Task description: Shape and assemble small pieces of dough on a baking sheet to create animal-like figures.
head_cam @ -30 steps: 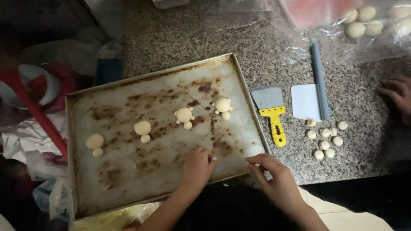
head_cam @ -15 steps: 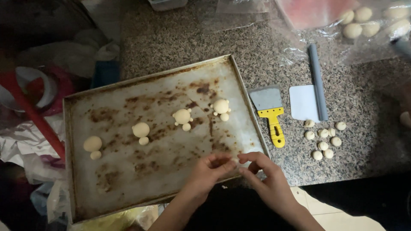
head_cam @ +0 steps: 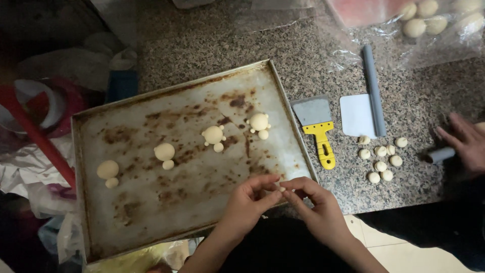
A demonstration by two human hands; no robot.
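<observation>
Granite counter [head_cam: 242, 45] under everything. Stained baking tray [head_cam: 151, 212] set close to the body, within easy reach. Four dough figures [head_cam: 213, 135] in a spaced row, kept from sticking. Scraper [head_cam: 318, 126] and loose dough balls [head_cam: 381, 159] alongside. Left hand [head_cam: 247, 205] and right hand [head_cam: 316, 207] meeting over the tray's near edge, fingertips pinched together on a tiny dough bit [head_cam: 281, 187].

Bare tray [head_cam: 151, 202] front — dough figures [head_cam: 213, 136] mid-row, scraper [head_cam: 319, 132] beside.

Tiny dough bit [head_cam: 281, 188] mostly hidden between pinching fingers [head_cam: 270, 194].
</observation>
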